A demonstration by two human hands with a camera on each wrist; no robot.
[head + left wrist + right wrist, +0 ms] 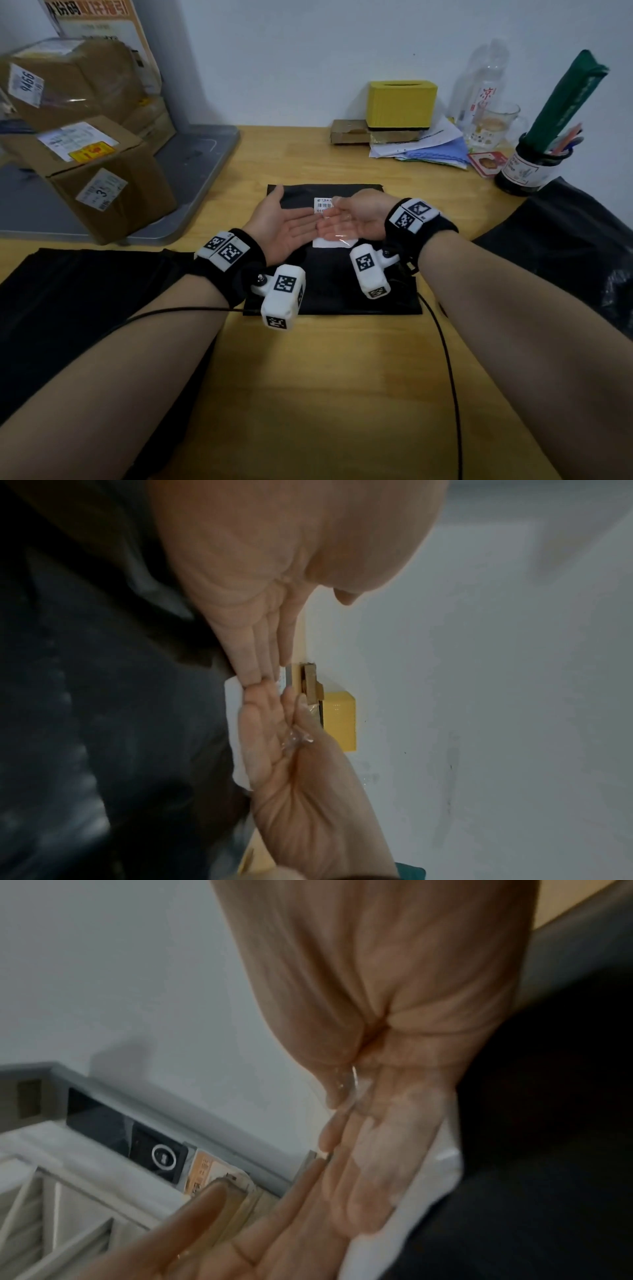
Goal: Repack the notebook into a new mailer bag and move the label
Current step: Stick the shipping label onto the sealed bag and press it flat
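Observation:
A black mailer bag (342, 284) lies flat on the wooden table in the head view. A white barcode label (323, 204) sits on its upper half, partly hidden by my hands. Both hands hover over it, palms up and fingers straight. My left hand (298, 222) is empty, and its fingertips meet those of my right hand (334, 222). A piece of clear film (337, 228) lies across my right fingers and shows crumpled by the thumb (297, 739) (356, 1088). No notebook is in sight.
More black bags lie at the left (85, 284) and right (565, 233). Cardboard parcels (96, 171) stand on a grey tray at the back left. A yellow box (400, 102), papers (421, 147), a glass mug (496, 125) and a pen pot (534, 164) line the back right.

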